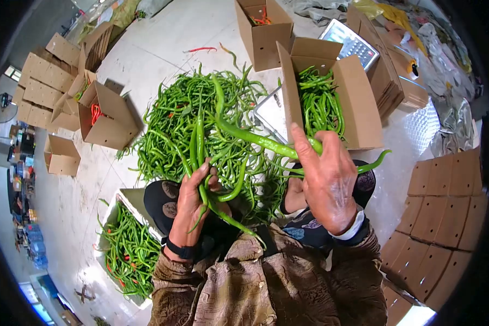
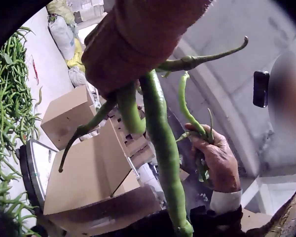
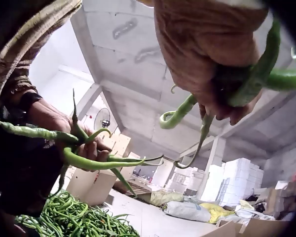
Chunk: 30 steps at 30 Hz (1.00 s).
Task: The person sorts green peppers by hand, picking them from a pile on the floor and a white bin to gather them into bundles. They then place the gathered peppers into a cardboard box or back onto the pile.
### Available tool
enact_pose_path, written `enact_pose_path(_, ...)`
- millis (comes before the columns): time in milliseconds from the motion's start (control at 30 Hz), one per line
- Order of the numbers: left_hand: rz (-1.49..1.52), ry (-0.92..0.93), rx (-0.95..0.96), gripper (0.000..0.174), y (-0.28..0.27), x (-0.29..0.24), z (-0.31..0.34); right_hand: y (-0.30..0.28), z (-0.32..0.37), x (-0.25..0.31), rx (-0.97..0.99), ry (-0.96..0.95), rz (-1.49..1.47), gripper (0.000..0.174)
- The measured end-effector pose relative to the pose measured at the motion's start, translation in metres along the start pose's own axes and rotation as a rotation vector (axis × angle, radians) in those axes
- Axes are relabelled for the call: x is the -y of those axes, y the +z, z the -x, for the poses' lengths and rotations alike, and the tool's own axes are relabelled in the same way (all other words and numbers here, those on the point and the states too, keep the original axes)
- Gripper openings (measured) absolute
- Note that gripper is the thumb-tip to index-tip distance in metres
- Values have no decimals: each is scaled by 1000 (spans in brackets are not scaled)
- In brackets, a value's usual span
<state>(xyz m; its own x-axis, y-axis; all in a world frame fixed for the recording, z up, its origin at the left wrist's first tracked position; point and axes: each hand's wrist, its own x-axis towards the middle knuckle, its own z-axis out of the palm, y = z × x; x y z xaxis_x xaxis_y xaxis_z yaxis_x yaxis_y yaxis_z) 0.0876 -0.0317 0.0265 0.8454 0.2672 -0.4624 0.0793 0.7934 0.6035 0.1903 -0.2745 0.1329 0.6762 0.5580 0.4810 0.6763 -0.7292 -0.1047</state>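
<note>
My left hand grips several long green chili peppers, which stick out above and below the fist over my lap. In my right hand are more long green peppers; one reaches left over the pile and another pokes out to the right. The left wrist view shows the left fist from close up, with a thick pepper hanging from it. Below and beyond both hands spreads a big heap of green peppers on the floor. An open cardboard box partly filled with peppers stands just past the right hand.
A white crate of peppers, a few red, sits at my left knee. Cardboard boxes stand at the left, another box at the back. Beside the filled box is a scale. Stacked cartons line the right.
</note>
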Motion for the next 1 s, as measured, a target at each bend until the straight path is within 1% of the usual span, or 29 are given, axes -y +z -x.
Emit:
enact_pose_path(33,-21,22,-14,34,4,0,1,0,1,-1,29,-5,-30,45)
enact_pose_path(67,-18,32,16,36,6,-1,1,1,3,0,60,-11,-61,44)
enact_pose_path(133,-17,62,11,39,17,-2,3,8,9,4,85,-25,-92,43)
enact_pose_path(200,-63,133,80,49,23,1,1,15,16,8,206,-32,-123,42)
enact_pose_path(267,-95,135,114,52,40,3,4,21,21,11,241,-48,-138,41)
enact_pose_path(300,-117,110,68,48,45,4,4,26,24,11,266,-71,-132,41)
enact_pose_path(367,-137,100,40,45,43,8,1,33,30,7,290,-139,-118,44)
enact_pose_path(433,-165,106,5,37,40,7,-1,25,31,-6,334,-108,-139,44)
enact_pose_path(467,-206,142,-53,35,40,4,-1,18,31,-16,374,-84,-159,45)
enact_pose_path(500,-207,190,-101,34,33,1,-4,10,30,-26,339,-41,-164,44)
enact_pose_path(533,-205,237,-150,32,24,-2,-7,5,32,-42,391,-21,56,47)
enact_pose_path(600,-239,285,-215,30,15,-10,-12,4,38,-88,265,-40,-140,41)
enact_pose_path(633,-353,297,-260,29,20,-12,-7,-2,32,-103,267,-26,-118,41)
enact_pose_path(667,-420,282,-230,29,12,-11,-7,-15,22,-115,343,336,-496,36)
enact_pose_path(700,-495,224,-173,31,9,-9,-4,-23,15,-127,387,703,-875,31)
enact_pose_path(733,-571,171,-115,32,8,-5,1,-23,11,-138,370,719,-856,31)
enact_pose_path(800,-790,-5,-2,33,11,4,8,-12,6,-156,32,731,-1526,27)
enact_pose_path(833,-852,-22,44,32,7,10,8,-6,2,-164,11,735,-1513,27)
enact_pose_path(867,-785,-15,7,26,21,17,14,2,-3,-172,-55,742,-1655,27)
enact_pose_path(900,-773,-18,23,31,23,19,15,9,-8,-178,-118,741,-1799,28)
enact_pose_path(933,-760,-21,35,36,23,21,16,14,-11,-183,-127,737,-1790,28)
enact_pose_path(1000,-753,-7,8,24,23,23,17,24,-15,-189,-86,732,-1923,28)
